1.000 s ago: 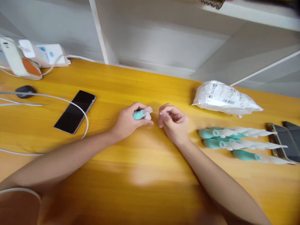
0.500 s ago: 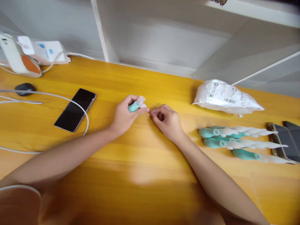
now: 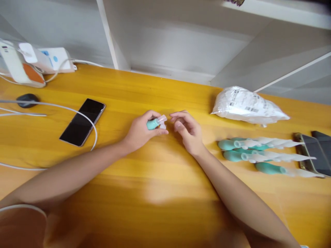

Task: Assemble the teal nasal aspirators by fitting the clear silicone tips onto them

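Left hand: fingers gripping teal tube | right hand: fingers loosely curled, empty, just right of tube | tabletop: yellow

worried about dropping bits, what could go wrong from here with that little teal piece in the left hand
The left hand pinches the small teal piece only at the fingertips above the table; it could slip and roll. The right hand is close but not touching, so it gives no support. The teal pieces lying loose nearby could get knocked by that forearm.

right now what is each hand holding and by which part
The left hand holds a small teal piece by its teal body, its clear tip sticking out past the fingers. The right hand holds nothing that can be seen.
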Tool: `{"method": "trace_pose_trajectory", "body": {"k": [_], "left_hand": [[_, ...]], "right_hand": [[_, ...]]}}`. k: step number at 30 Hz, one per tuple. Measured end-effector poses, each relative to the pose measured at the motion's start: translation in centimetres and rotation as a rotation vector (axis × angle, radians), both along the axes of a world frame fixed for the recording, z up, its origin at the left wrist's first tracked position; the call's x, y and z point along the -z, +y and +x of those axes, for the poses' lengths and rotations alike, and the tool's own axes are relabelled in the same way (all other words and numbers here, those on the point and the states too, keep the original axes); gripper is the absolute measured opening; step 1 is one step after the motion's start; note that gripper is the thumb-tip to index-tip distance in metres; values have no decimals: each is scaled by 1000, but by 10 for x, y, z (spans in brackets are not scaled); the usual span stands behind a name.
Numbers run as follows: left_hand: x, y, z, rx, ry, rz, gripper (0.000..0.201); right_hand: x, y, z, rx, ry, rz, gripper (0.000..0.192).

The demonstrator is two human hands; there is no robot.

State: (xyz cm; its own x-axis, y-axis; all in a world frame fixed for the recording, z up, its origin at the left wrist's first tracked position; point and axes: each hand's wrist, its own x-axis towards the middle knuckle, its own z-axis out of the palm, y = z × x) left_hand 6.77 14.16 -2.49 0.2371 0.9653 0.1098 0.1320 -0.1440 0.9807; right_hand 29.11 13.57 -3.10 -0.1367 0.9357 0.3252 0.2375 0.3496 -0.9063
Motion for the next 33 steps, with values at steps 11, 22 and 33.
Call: {"method": "trace_pose_trajectory", "body": {"k": [11, 22, 33], "left_hand": [[0, -18, 1, 73, 185, 129, 49], [-8, -15, 3, 65, 93, 18, 57], [-5, -6, 4, 164, -210, -145, 71]], "right_hand": [[-2, -16, -14, -94, 43, -85, 36], [-7, -18, -24, -156, 396, -344, 47], [-10, -18, -30, -167, 554, -489, 53]]}}
